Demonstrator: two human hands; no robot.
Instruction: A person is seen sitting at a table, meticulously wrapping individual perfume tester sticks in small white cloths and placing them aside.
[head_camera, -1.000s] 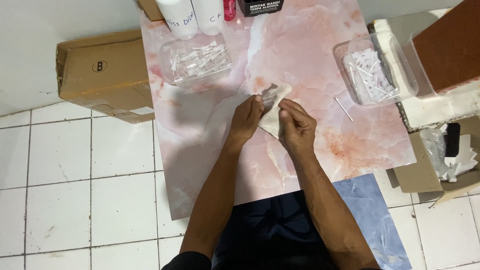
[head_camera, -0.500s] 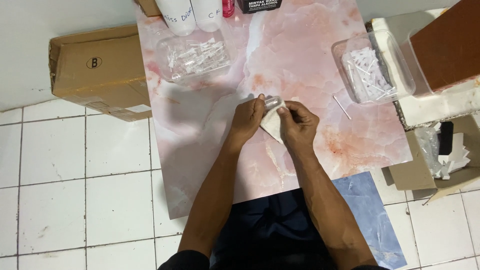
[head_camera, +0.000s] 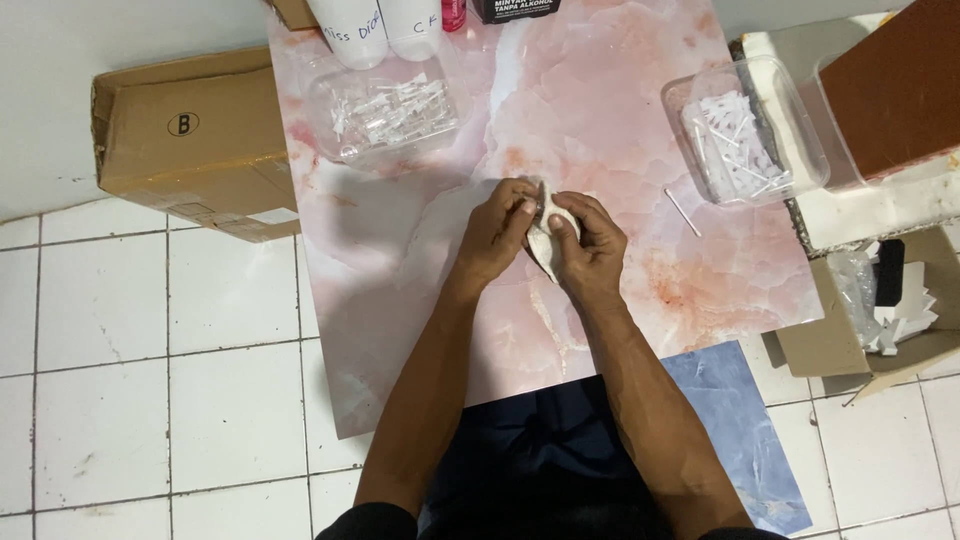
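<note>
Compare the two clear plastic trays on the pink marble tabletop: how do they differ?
The left tray lies at the top left beside two white bottles and holds small clear pieces. The right tray lies at the right edge and holds thin white sticks; one stick lies loose beside it. Both are clear, shallow and untouched.

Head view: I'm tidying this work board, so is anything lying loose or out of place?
One thin white stick lies alone on the pink board, just left of the clear tray that holds the other sticks. Both hands, the left hand and right hand, hold a small white pouch between them. Nothing looks spilled.
</note>
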